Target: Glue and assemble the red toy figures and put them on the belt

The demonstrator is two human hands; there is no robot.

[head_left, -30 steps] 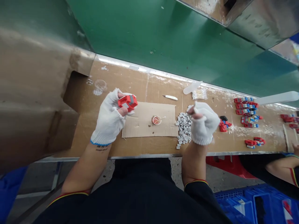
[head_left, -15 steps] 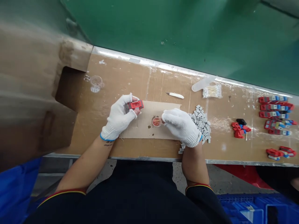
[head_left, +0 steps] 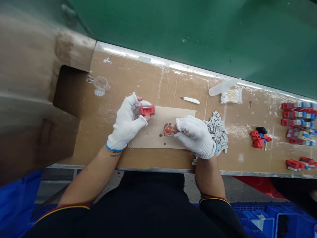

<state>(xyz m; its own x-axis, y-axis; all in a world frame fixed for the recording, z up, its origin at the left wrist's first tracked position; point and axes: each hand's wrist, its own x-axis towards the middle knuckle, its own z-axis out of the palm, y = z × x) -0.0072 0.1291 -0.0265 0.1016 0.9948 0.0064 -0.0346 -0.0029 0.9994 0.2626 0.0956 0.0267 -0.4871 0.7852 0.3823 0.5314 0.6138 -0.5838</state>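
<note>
The red part (head_left: 147,110) sits in the left hand (head_left: 126,124), apparently fingertip-held.

The gloved left hand (head_left: 127,125) holds a red part (head_left: 147,110) between thumb and fingers, its recessed face up. The gloved right hand (head_left: 195,135) pinches a thin stick (head_left: 171,129) in a small round dish (head_left: 168,132) on a cardboard sheet (head_left: 146,140). Grey pieces (head_left: 219,132) lie heaped beside that hand; beyond, a knife (head_left: 192,100) and cotton swabs (head_left: 231,96) rest on the tabletop (head_left: 123,79)
</note>
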